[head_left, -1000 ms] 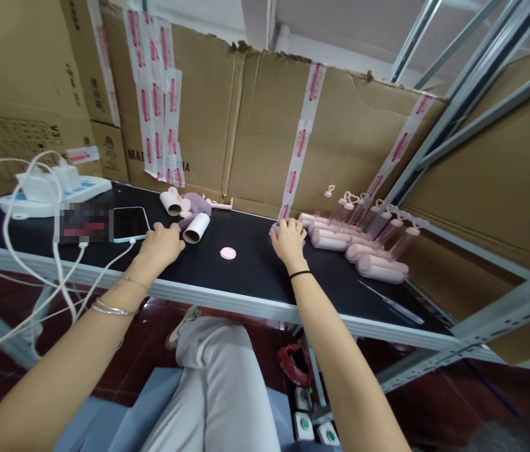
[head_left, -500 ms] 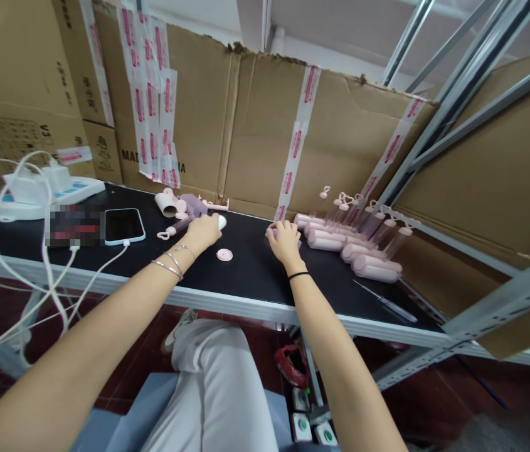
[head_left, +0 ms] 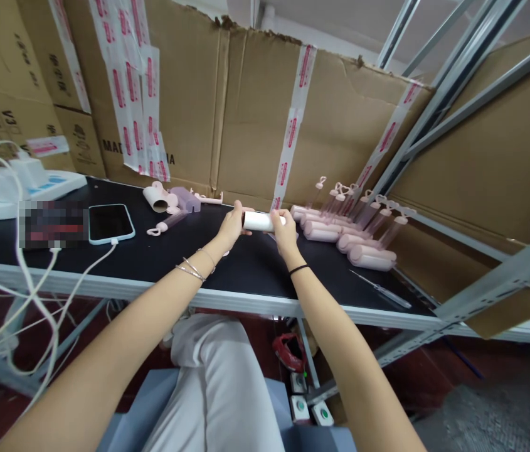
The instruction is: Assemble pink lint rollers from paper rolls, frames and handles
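A white cylinder (head_left: pixel 259 221) lies level between my two hands just over the black tabletop. My left hand (head_left: pixel 233 226) grips its left end, fingers behind it and thumb on top. At the other end, my right hand (head_left: pixel 285 235) is closed round it. Part of a lilac piece (head_left: pixel 271 237) shows on the table under my right hand, mostly covered. Beside my left wrist, only the edge of a small pink disc (head_left: pixel 226 253) is visible. Farther left sit a pink tube (head_left: pixel 155 199), a lilac part (head_left: pixel 185 199) and a clear tube with a pink loop (head_left: pixel 167 224).
Several pink cylinders with clear looped tubes (head_left: pixel 371 257) stand in a row at the right. A screwdriver (head_left: pixel 382 290) lies near the front edge. At the left are a charging phone (head_left: pixel 111 223), a power strip (head_left: pixel 62 186) and white cables. Cardboard (head_left: pixel 246 125) walls the back.
My left hand has moved right, bringing the white cylinder to my right hand, which now grips its other end. My right hand has come off the lilac piece. The view has shifted slightly.
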{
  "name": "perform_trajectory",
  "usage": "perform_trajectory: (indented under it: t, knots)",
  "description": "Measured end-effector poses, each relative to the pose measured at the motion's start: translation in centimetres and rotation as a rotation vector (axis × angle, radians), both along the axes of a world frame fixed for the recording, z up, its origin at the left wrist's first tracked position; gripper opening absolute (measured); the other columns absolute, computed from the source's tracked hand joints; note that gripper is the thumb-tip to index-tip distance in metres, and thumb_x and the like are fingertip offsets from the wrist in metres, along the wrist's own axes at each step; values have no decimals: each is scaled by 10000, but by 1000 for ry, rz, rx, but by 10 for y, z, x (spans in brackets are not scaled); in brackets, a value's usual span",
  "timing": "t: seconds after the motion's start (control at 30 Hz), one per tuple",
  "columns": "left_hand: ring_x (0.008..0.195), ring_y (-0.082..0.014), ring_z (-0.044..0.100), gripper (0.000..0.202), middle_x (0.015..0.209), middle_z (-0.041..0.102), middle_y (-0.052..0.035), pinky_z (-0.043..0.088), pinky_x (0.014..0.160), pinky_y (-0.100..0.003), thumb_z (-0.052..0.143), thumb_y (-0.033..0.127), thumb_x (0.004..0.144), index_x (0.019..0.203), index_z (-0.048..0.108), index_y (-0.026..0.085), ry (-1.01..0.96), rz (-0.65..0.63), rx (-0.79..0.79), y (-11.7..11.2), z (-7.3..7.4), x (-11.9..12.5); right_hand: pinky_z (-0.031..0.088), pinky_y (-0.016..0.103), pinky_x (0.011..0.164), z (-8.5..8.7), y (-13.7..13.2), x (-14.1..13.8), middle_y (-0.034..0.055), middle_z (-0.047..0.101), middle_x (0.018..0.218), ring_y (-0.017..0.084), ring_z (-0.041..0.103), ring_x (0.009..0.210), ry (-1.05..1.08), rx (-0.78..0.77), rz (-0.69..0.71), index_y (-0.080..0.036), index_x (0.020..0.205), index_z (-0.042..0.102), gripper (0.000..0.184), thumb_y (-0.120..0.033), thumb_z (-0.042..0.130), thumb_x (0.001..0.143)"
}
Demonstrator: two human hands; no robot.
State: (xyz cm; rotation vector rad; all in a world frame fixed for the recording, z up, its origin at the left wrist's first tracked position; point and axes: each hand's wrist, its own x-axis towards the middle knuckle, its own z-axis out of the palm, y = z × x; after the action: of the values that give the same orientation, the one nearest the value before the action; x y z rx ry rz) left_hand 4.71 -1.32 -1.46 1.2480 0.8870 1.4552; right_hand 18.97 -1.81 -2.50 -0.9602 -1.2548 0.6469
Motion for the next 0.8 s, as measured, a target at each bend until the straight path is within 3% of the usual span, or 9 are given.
perform_trajectory:
  t: [0.13,0.3,0.43,0.53,0.63,0.7,0.8]
  knots:
    - [780,-194,656,690,939,697,-151,493,574,-249,177,583,944,1033,652,91,-126,-37,-139,-4,3,0,490,247,594,3,-12,-9,-10,535,771,133,537,681,-228,55,-117,-219,816,455,324,-535,506,772]
    - [1002,-201,646,702,1179,645,-191,490,838,-265,181,584,946,1096,632,67,-156,-80,-72,-2,1,0,452,272,792,6,-23,-12,8,595,828,155,558,801,-400,73,-273,-217,831,467,292,-508,456,823]
    - [1151,-223,591,721,1289,586,-206,436,959,-291,182,610,933,1154,614,77,-117,-82,-35,-2,0,-1,439,264,815,7,-24,-12,21,601,890,158,561,843,-439,96,-241,-215,860,456,286,-500,446,836]
    - [1240,-223,525,623,1326,567,-184,376,1023,-296,274,581,932,1135,625,107,-24,-48,4,-3,0,-6,435,260,829,5,-22,-11,26,592,921,156,560,866,-454,108,-212,-215,880,448,293,-505,429,845]
    - [1217,-213,528,410,1290,594,-147,382,1012,-296,491,457,890,1091,638,131,65,-62,70,-5,1,-11,438,262,845,3,-17,-11,38,582,961,154,562,894,-444,102,-163,-211,927,445,303,-503,392,864]
    - [1095,-201,590,321,1191,640,-123,440,934,-292,637,328,800,1060,645,140,86,-81,76,-4,3,-14,434,273,884,1,-15,-12,66,566,1050,157,558,970,-445,88,-137,-199,1037,442,329,-474,332,894]
    - [845,-155,634,263,1005,669,-82,499,741,-261,657,226,756,1004,642,139,-35,33,-8,0,9,-21,388,338,982,1,-20,-17,139,483,1235,196,477,1170,-503,70,-328,-169,1246,380,415,-407,309,914]
